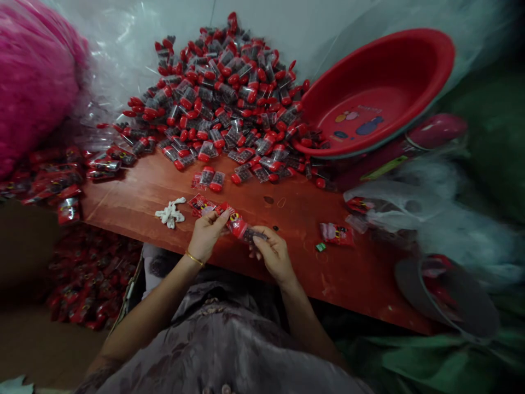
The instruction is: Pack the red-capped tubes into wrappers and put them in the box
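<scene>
Head view shows the left hand (205, 234) pinching a red printed packet (234, 220) and the right hand (275, 253) gripping the dark-filled tube (255, 236) at its mouth, above the table (295, 213); misaligned, the tube could snag and tear the thin film.

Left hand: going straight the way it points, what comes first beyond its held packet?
Past the red packet, the left hand would probably cross bare tabletop, then meet the pile of red-capped containers; depth is unclear.
</scene>
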Available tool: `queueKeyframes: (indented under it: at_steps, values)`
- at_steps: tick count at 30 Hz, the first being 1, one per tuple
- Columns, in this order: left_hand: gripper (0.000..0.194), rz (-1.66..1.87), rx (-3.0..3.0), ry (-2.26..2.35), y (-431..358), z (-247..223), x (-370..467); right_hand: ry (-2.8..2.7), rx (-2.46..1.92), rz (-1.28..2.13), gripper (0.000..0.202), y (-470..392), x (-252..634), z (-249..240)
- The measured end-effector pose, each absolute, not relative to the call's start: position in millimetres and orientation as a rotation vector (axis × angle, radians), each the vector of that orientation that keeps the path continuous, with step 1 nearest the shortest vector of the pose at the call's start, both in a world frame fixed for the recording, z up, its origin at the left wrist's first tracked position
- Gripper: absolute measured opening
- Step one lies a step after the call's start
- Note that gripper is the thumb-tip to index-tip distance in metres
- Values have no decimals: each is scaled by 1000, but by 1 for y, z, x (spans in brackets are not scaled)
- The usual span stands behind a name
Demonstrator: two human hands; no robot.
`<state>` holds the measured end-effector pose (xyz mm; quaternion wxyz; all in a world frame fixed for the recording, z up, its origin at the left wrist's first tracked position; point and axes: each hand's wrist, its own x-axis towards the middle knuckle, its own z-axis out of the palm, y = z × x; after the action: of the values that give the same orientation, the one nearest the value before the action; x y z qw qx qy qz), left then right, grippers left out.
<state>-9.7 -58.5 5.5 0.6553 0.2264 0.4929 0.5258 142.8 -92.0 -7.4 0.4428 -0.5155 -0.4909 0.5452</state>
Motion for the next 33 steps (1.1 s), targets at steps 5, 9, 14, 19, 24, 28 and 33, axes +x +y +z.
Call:
queueKeyframes:
  at_steps: [5, 9, 14, 19, 24, 28, 33]
  values:
    - [40, 1220, 540, 1077, -61, -1, -4, -1296, -1220, 1343, 27, -90, 138, -17]
    - [40, 1178, 459, 1055, -64, -7, 4, -1367, -1264, 1161, 25, -86, 129, -24]
    - [34, 1247, 469, 1086, -67, -10, 4, -1427, -1255, 1179, 26, -82, 120, -28]
    - [37, 1193, 458, 1077, -60, -2, -1, -1298, -1085, 1426, 27, -81, 115, -28]
    - [39, 1165, 447, 987, -60, 0, 4, -1200, -1124, 1345, 23, -80, 114, -18]
    - [40, 1140, 462, 921, -66, -4, 11, -1118, -1150, 1351, 22, -76, 107, -21]
    - [35, 1145, 395, 893, -68, -2, -14, -1302, -1170, 1194, 33, -66, 91, -34]
